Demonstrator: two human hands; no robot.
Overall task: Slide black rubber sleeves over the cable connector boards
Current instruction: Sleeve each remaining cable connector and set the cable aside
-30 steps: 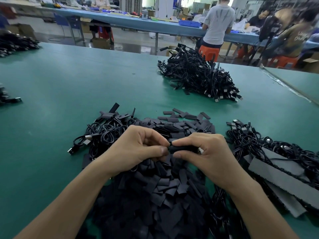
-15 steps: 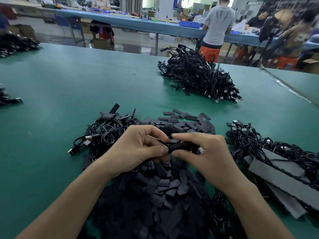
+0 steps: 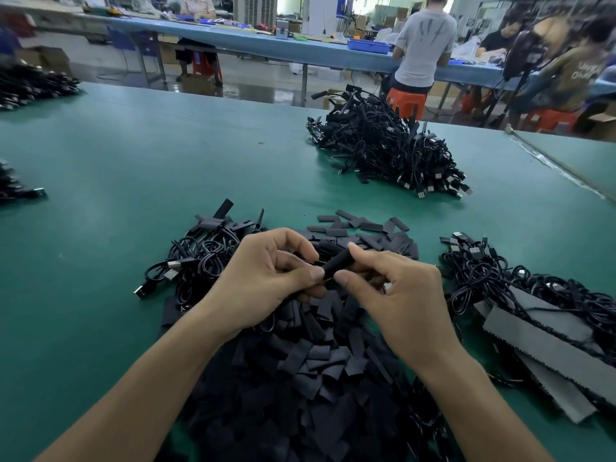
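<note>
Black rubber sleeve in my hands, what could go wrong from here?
The left hand and right hand pinch the black rubber sleeve only by the fingertips; it could slip and vanish into the pile of loose sleeves below. The hands hide the sleeve's ends, so a crooked fit could go unnoticed.

**Table** (image 3: 133,161): wide, flat top under a green mat.

Lying on it:
- Near centre: loose heap of flat black sleeves (image 3: 300,378), spreading down to the near edge.
- Just left of that heap and touching it: coiled cables (image 3: 196,261), black, with metal plugs showing.
- Right of the heap: tangled cables (image 3: 493,275), mixed with grey foam strips (image 3: 546,348) that have a toothed edge.
- Far side, right of centre: mound of cables (image 3: 386,151), well apart from the nearer lots.
- Far left corner: cable pile (image 3: 33,85).
- Left edge: cable ends (image 3: 16,191), cut off by the frame.
</note>
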